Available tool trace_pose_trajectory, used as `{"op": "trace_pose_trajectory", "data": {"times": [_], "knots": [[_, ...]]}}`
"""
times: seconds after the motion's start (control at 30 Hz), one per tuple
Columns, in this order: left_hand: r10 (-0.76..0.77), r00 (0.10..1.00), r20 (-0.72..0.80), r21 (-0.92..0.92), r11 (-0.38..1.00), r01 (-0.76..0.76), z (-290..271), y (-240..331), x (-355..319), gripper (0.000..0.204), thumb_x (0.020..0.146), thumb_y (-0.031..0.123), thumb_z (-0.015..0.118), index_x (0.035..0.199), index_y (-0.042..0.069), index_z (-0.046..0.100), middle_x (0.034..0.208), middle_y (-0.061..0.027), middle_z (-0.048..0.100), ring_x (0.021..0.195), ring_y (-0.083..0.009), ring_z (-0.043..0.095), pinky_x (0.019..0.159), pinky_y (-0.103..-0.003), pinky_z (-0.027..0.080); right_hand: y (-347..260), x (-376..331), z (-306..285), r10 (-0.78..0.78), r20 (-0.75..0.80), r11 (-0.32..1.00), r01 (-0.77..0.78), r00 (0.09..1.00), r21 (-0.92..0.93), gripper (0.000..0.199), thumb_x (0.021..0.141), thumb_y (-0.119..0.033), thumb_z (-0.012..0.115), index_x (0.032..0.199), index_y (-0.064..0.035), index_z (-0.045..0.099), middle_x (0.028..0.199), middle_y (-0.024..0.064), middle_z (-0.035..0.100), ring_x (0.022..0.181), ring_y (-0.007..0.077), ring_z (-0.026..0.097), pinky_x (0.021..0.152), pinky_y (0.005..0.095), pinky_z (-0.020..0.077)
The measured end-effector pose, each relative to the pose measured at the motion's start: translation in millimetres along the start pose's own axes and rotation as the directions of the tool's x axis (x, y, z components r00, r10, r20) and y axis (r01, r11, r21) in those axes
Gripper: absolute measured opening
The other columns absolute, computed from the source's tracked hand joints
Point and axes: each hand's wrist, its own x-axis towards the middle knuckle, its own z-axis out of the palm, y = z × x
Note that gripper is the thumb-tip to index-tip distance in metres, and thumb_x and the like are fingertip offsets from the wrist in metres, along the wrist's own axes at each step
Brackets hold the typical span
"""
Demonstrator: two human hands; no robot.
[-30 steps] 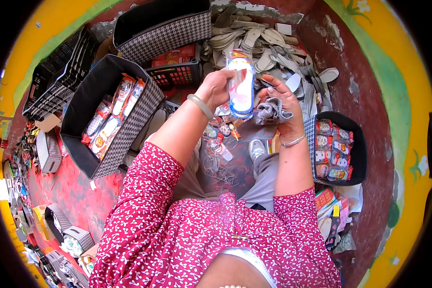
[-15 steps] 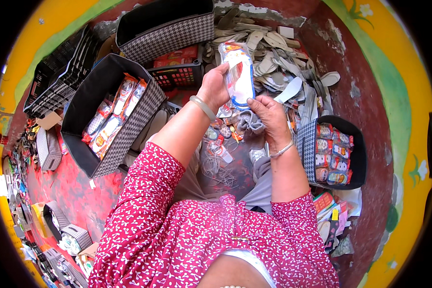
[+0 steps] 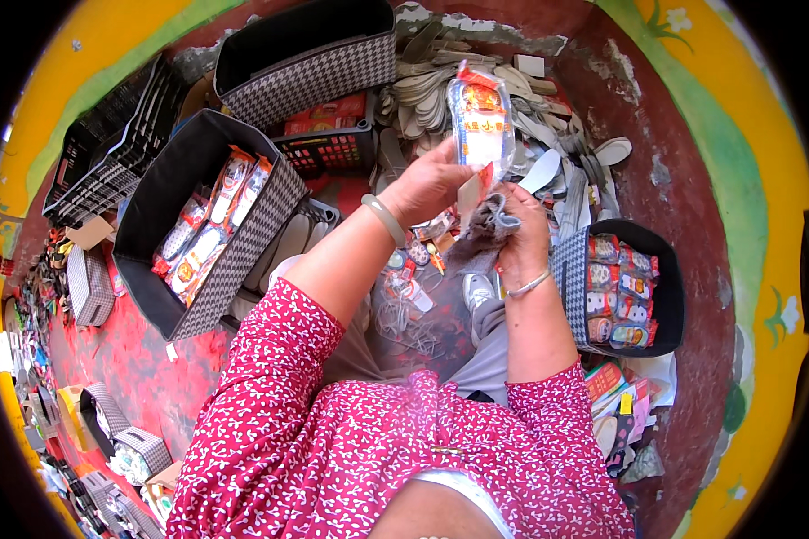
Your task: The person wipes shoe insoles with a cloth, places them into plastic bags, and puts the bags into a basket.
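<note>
A clear plastic packet of insoles (image 3: 483,126) with red-orange print and a white insole inside stands upright in front of me, over the heap of loose insoles. My left hand (image 3: 427,184) is closed, pinching the packet's lower end. Just right of it, my right hand (image 3: 526,232) is closed around a crumpled grey cloth (image 3: 485,229), its fingers close to the packet's bottom end. Whether the right fingers also touch the packet is hard to see.
A checked fabric bin (image 3: 243,242) with packed insoles stands at left, and a smaller checked bin (image 3: 571,278) of packets at right. Pale loose insoles (image 3: 422,99) are piled against the wall. Behind them sit a black crate (image 3: 328,148) and another checked bin (image 3: 315,76).
The packet has been turned, now showing its printed face and red end. It has moved up and right with my left hand. The grey cloth has risen with my right hand.
</note>
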Motion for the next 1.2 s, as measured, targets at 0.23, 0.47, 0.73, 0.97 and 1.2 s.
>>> {"op": "trace_pose_trajectory", "data": {"times": [0.23, 0.47, 0.73, 0.97, 1.2], "knots": [[0.068, 0.993, 0.100, -0.083, 0.995, -0.060, 5, 11, 0, 0.046, 0.090, 0.018, 0.055, 0.132, 0.003, 0.040, 0.122, -0.0095, 0.054, 0.109, -0.0203, 0.054, 0.095, -0.035, 0.042, 1, 3, -8, -0.042, 0.013, 0.998, 0.041, 0.999, 0.042, 0.018, 0.082, -0.010, 0.067, 0.095, 0.0025, 0.064, 0.075, 0.0043, 0.065, 0.057, 0.0098, 0.059, 0.053, 0.0215, 0.0471], [0.205, 0.976, -0.073, -0.212, 0.953, -0.216, -17, 30, 8, 0.051, 0.087, 0.029, 0.059, 0.128, 0.003, 0.043, 0.122, -0.0127, 0.054, 0.111, -0.0249, 0.054, 0.095, -0.040, 0.043, 6, -4, 5, 0.047, 0.088, 0.997, -0.041, 0.995, -0.070, 0.020, 0.081, -0.008, 0.069, 0.096, 0.0033, 0.066, 0.079, 0.0034, 0.067, 0.061, 0.0075, 0.059, 0.056, 0.0200, 0.0468], [0.161, 0.986, 0.043, -0.268, 0.953, -0.144, -1, 21, 4, 0.059, 0.082, 0.016, 0.059, 0.132, -0.005, 0.035, 0.128, -0.0251, 0.048, 0.114, -0.0399, 0.052, 0.094, -0.047, 0.046, 19, -4, 5, 0.056, 0.138, 0.998, -0.050, 0.989, -0.048, 0.016, 0.084, -0.008, 0.064, 0.096, 0.0019, 0.067, 0.079, 0.0031, 0.066, 0.064, 0.0084, 0.060, 0.059, 0.0205, 0.0476], [0.113, 0.984, -0.141, -0.109, 0.986, -0.129, -19, 29, 11, 0.042, 0.084, 0.010, 0.053, 0.124, 0.006, 0.041, 0.108, -0.0197, 0.057, 0.097, -0.0334, 0.061, 0.083, -0.047, 0.051, -27, 35, -87, -0.094, 0.122, 0.985, 0.074, 0.988, 0.154, 0.027, 0.090, -0.026, 0.051, 0.098, -0.0020, 0.060, 0.092, 0.0087, 0.064, 0.084, 0.0193, 0.062, 0.072, 0.0330, 0.0516], [-0.195, 0.981, 0.024, -0.386, 0.903, 0.189, 8, -2, 1, 0.043, 0.093, 0.045, 0.046, 0.116, 0.009, 0.055, 0.095, -0.0079, 0.062, 0.088, -0.0209, 0.061, 0.080, -0.038, 0.051, -5, 5, -6, -0.539, 0.314, 0.652, 0.623, 0.782, -0.432, 0.038, 0.094, -0.025, 0.049, 0.128, -0.0076, 0.051, 0.133, 0.0113, 0.047, 0.125, 0.0285, 0.041, 0.106, 0.0384, 0.0292]]}}
